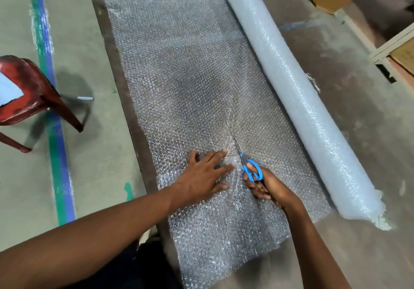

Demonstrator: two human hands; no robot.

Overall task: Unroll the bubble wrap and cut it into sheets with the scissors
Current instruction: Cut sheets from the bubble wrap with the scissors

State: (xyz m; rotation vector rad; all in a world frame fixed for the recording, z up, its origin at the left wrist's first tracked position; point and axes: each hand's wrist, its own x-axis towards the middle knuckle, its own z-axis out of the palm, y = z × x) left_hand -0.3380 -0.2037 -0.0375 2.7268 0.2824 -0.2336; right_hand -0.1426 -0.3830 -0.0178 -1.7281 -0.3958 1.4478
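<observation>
On the floor, cutting step underway: left hand (202,175) presses flat, fingers straight, on unrolled bubble wrap (190,82) beside the roll (298,91), right hand (266,186) grips blue scissors (249,166) mid-sheet; next, advance blades along the cut.

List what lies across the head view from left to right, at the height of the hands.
Red chair → green and blue floor stripe → left hand pressing the unrolled bubble wrap → blue-handled scissors → right hand gripping them → bubble wrap roll.
</observation>
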